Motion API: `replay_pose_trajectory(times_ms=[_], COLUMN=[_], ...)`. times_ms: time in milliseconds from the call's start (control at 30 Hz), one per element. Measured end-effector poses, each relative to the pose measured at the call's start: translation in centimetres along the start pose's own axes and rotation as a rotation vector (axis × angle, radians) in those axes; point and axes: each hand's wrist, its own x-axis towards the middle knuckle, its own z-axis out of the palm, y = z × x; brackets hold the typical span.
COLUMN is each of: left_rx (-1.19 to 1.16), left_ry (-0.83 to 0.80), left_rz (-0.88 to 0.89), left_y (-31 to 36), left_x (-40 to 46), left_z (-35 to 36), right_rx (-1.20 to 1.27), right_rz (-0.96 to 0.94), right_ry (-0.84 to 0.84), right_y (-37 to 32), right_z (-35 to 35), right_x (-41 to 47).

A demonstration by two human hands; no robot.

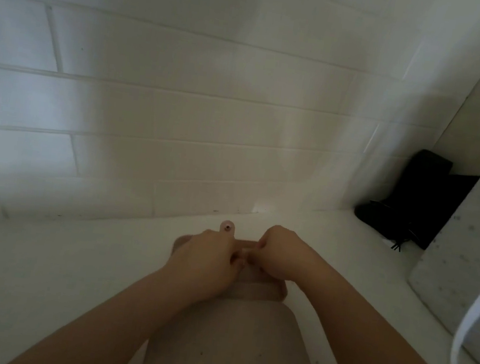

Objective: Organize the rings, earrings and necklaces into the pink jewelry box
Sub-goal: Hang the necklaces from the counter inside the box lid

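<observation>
Your left hand [206, 264] & right hand [281, 256] curled, fingertips meeting over rounded pink jewelry box [267, 292], grip contents unclear, smooth white worktop [39, 262].

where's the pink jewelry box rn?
Head view, bottom centre: the pink jewelry box lies on the white surface near the tiled wall, mostly covered by the left hand and right hand meeting over it.
</observation>
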Motion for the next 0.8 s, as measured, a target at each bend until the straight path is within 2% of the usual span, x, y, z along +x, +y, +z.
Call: replay_pose_trajectory(times_ms=[167, 267, 367, 500, 533, 600, 667, 800], left_rx=[-0.024, -0.139, -0.343, -0.354, -0.328, -0.251, -0.223, -0.319], left_ry=[-0.019, -0.107, -0.017, 0.277, 0.296, 0.234, 0.214, 0.333], left_rz=[0.228, 0.255, 0.133, -0.150, -0.213, -0.297, -0.307, -0.316], left_y=[0.4, 0.0, -1.4, -4.5, -5.0, -5.7, -6.0, -5.5], left_x=[-2.2, -3.1, -3.3, -2.7, -2.6, -2.5, -2.4, -2.5], left_z=[-1.0, -1.9, -2.9, -1.7, -1.2, -0.5, 0.0, 0.3], right_rx=[0.022, 0.102, 0.166, 0.317, 0.324, 0.270, 0.224, 0.148], right_rz=[0.032, 0.042, 0.058, 0.060, 0.046, 0.004, -0.032, -0.069], right_ry=[-0.137, -0.182, -0.180, -0.166, -0.153, -0.090, -0.037, -0.030], right_y=[-1.0, -1.2, -1.3, -1.0, -1.0, -1.0, -1.0, -1.1], right_z=[-0.1, -0.4, -0.5, -0.4, -0.3, 0.0, 0.3, 0.7], right_x=[-1.3, -1.9, -2.1, -2.2, -2.2, -2.1, -2.1, -2.3])
